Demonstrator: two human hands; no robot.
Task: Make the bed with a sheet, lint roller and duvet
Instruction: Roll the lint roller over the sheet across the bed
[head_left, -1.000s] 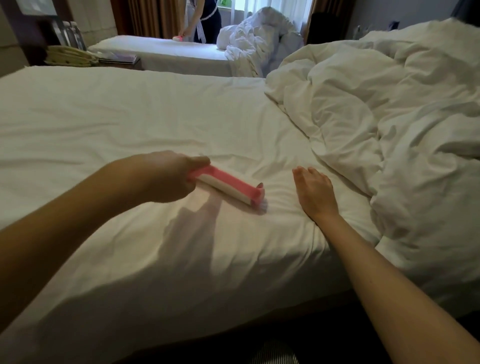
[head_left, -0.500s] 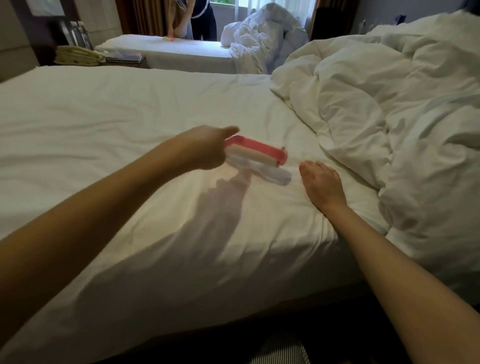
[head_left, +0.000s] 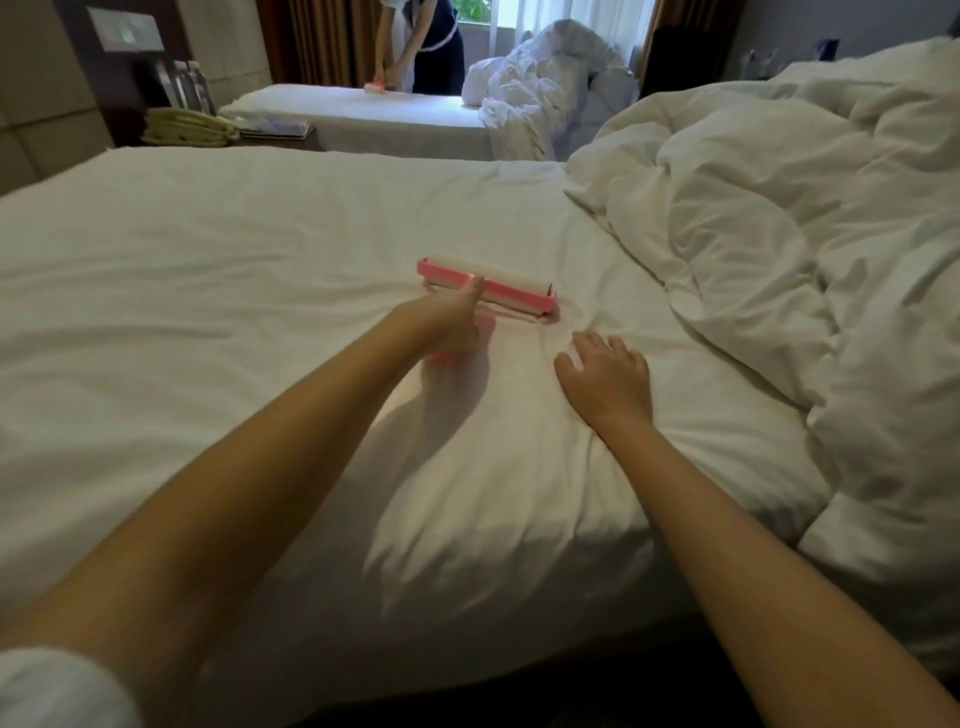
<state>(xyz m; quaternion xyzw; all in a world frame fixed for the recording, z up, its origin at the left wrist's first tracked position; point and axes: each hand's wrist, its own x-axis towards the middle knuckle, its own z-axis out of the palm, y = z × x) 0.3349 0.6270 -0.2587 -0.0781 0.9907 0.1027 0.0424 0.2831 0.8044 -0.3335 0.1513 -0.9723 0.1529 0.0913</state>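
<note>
1. My left hand grips the pink handle of the lint roller, fingers curled round it and thumb stretched toward the head.
2. The roller's head lies on the sheet, mid-way across the bed.
3. My right hand lies flat on the sheet with fingers spread, holding nothing, just beside the roller and nearer the bed's near edge.
4. The duvet is bunched along the bed's right edge.

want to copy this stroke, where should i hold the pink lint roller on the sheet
Take the pink handle, coming from the near side. It juts back toward the person from the middle of the wide lint roller, which lies crosswise on the sheet; the left hand holds it there.
</note>
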